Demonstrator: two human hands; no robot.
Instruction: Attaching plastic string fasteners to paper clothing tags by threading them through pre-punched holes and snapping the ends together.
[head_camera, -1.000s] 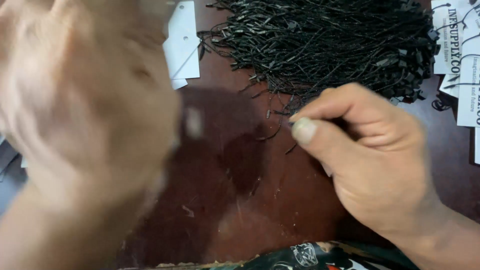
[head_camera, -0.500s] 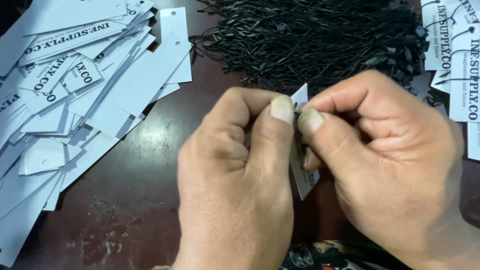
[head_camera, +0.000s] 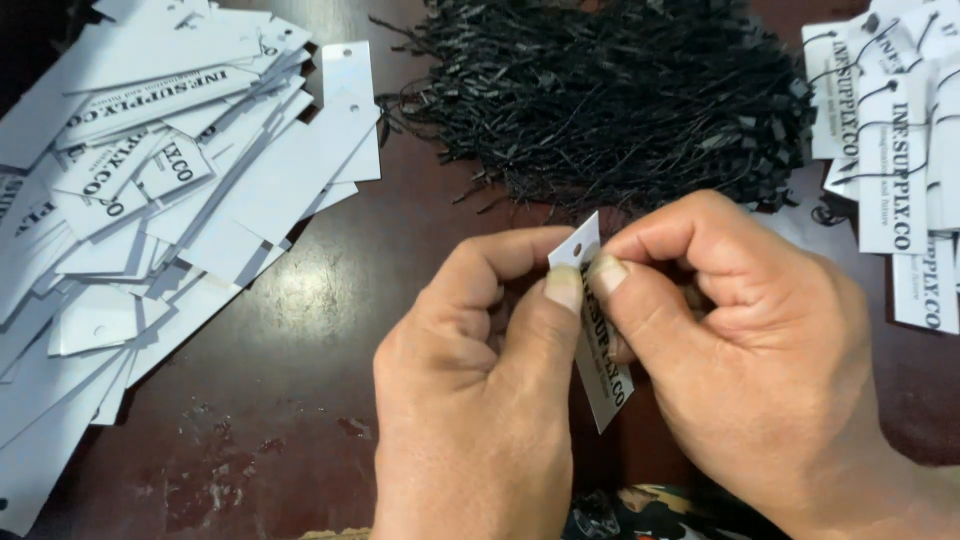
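From the head camera, both hands meet low in the middle of the view, above a dark reddish-brown worktop (head_camera: 330, 300). The left hand (head_camera: 480, 400) and the right hand (head_camera: 760, 350) pinch one small white tag (head_camera: 600, 375) between them. The tag stands nearly upright, tilted a little, its punched end on top and its printed lower end poking out below the thumbs. The left grip is clenched on the tag, thumb pressed against its near face and the fingers curled behind. The right grip is also clenched on the tag, thumb tip just beside the left thumb tip, near the hole at the top. Whether a string is caught in the right fingers cannot be told.

Behind the hands, at the top middle, lies a thick heap of black strings (head_camera: 600, 100), loose ends straggling onto the wood; the heap is near the right knuckles but not touching them. To the left, well apart from the hands, spreads a wide overlapping pile of white tags (head_camera: 150, 200), some face up with print, some blank. At the right edge lies a second stack (head_camera: 890, 150) of tags, these with black strings looped through their holes. A patterned dark object (head_camera: 640, 510) shows at the bottom edge, between the wrists.
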